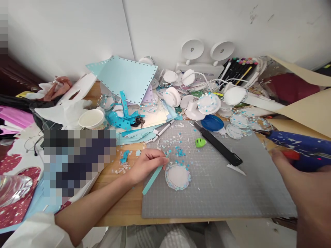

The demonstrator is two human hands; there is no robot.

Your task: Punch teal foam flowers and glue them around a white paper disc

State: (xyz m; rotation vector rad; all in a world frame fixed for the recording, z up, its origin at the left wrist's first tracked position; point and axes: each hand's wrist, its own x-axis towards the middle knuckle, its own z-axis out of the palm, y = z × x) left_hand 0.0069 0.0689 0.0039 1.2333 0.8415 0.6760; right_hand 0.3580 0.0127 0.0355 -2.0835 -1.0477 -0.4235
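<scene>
Near the left edge of the grey cutting mat [219, 193], my left hand [152, 162] is closed in a pinch on a narrow teal paper strip [152, 181]. Just right of those fingers lies a round white disc [178, 176], its rim edged with small pale-blue pieces. Tiny blue star-shaped paper bits [179, 151] are scattered behind it. At the far right, my right hand [297, 179] is wrapped round a blue glue gun [302, 142] with a red trigger. Part of its handle is hidden by the hand and the frame edge.
A black utility knife [219, 143], a green paper punch [200, 142] and a blue lid [212, 123] lie on the mat. Behind are decorated white discs [209, 103], a punched blue sheet [126, 77], a paper cup [91, 119], markers [239, 70] and a twin-head lamp [199, 67].
</scene>
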